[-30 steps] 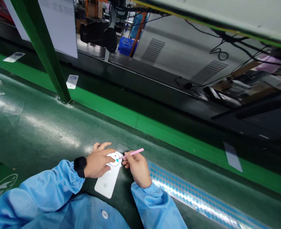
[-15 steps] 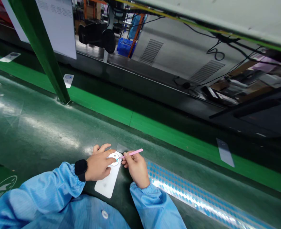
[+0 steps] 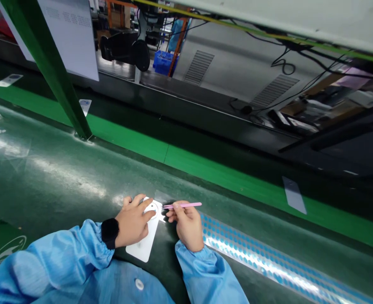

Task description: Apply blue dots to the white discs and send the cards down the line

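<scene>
A white rounded panel (image 3: 143, 249) with a round area at its upper end lies on the green bench in front of me. My left hand (image 3: 132, 223) rests on it with fingers spread, the fingertips around the round area and partly covering it. A small blue mark shows beside those fingertips. Pink tweezers (image 3: 191, 204) are pinched in my right hand (image 3: 189, 228), just right of the panel. Their tips point left, near the panel's upper right edge. Whether anything is between the tips I cannot tell. Under them lies a small clear piece of film (image 3: 161, 197).
A clear strip with rows of blue dots (image 3: 256, 254) stretches away right of my right hand. Beyond the bench runs a green conveyor belt (image 3: 186, 162) carrying several white panels, one at the right (image 3: 294, 195). A green post (image 3: 58, 80) stands at the left.
My right hand has moved slightly right, drawing the tweezers off the round area, and they now lie flatter. My left hand stays on the panel. The belt with its panels has shifted left.
</scene>
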Demonstrator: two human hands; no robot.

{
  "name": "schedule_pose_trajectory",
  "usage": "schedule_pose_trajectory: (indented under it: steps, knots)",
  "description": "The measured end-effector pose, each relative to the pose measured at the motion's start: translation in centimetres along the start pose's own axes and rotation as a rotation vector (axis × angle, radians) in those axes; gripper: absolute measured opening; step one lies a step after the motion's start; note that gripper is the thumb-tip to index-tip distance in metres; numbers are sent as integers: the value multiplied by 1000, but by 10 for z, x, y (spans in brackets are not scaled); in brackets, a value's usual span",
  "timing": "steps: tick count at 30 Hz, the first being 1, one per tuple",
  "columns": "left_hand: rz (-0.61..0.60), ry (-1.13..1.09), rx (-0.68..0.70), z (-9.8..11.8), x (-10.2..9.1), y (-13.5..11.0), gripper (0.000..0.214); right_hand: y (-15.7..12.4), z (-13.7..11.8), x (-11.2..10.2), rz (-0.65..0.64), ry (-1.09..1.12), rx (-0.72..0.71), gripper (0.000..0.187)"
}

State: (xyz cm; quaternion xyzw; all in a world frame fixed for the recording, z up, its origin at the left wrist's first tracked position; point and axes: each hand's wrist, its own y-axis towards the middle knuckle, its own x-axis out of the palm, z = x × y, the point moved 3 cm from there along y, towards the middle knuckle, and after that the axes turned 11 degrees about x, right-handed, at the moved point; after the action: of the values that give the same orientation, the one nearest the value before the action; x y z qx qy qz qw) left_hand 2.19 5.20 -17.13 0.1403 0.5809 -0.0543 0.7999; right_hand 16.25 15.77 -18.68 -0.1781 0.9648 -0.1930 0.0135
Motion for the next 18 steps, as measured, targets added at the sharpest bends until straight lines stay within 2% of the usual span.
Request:
schedule_pose_trajectory:
  steps: [5, 18]
  knots:
    - [-6, 34, -1, 0, 0, -1, 34, 1, 1, 1, -22, 110, 12, 38]
    - [23, 103, 4, -2, 4, -7, 39, 0, -1, 7, -41, 122, 18, 40]
